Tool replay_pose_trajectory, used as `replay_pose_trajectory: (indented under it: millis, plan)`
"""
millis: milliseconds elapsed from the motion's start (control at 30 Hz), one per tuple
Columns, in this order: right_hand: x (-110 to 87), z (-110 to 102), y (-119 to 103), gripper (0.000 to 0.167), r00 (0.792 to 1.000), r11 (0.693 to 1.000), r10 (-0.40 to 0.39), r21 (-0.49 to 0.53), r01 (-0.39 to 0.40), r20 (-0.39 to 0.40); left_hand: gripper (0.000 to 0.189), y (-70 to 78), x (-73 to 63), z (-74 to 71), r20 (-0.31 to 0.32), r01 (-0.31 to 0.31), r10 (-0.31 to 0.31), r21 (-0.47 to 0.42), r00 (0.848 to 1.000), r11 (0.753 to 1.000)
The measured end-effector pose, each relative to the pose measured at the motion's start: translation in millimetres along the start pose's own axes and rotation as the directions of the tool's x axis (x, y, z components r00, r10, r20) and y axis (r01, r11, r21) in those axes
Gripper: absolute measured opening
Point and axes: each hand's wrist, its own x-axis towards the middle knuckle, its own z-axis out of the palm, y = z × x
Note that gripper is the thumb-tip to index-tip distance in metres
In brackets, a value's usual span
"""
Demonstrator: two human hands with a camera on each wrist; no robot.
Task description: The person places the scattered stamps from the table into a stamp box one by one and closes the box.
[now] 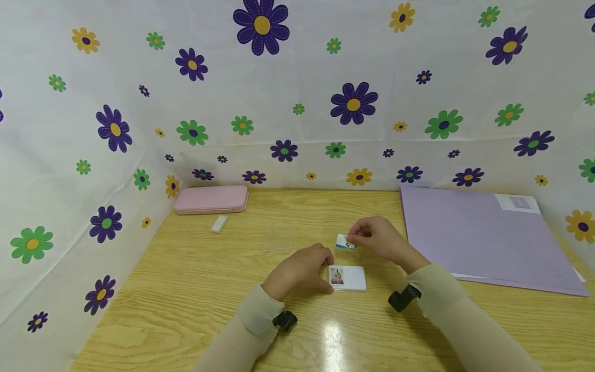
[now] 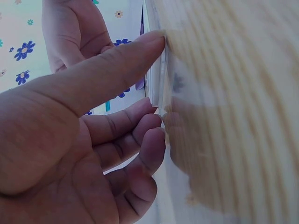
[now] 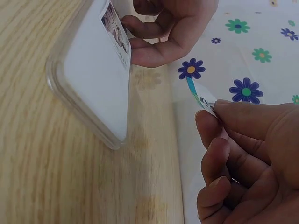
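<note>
A white rounded slab with clear layered edges (image 1: 354, 279) lies flat on the wooden table, a small brown-toned picture sticker (image 1: 337, 276) on its left part. My left hand (image 1: 302, 268) holds the slab at its left end, thumb on the near side and curled fingers on the far side. Beyond the slab, my right hand (image 1: 378, 237) pinches a small sticker (image 1: 343, 242) between thumb and index finger. That sticker is white with a blue and green edge and dark print, raised above the table in the right wrist view, where it bends slightly (image 3: 198, 95).
A thin clear sheet (image 1: 280, 240) lies behind my left hand. Farther back left are a white eraser-like block (image 1: 219, 224) and a pink case (image 1: 211, 199). Large lilac sheets or a folder (image 1: 479, 243) cover the right side. A flowered curtain (image 1: 297, 77) borders the table.
</note>
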Motion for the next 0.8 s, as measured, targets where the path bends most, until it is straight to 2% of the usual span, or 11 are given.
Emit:
replay_pose_trajectory:
  millis: [433,800]
  plan:
    - [-17.3,2.1,-0.4,0.007,0.999,1.000,-0.010,-0.015,0.011,0.034,0.050,-0.3,0.5,0.5,-0.002,0.006,-0.006,-0.010,1.000,1.000]
    - [-30.1,5.7,9.5,0.008,0.998,0.999,-0.039,-0.021,0.040,0.047,0.050,0.2,0.2,0.1,-0.003,0.006,-0.006,-0.011,1.000,1.000]
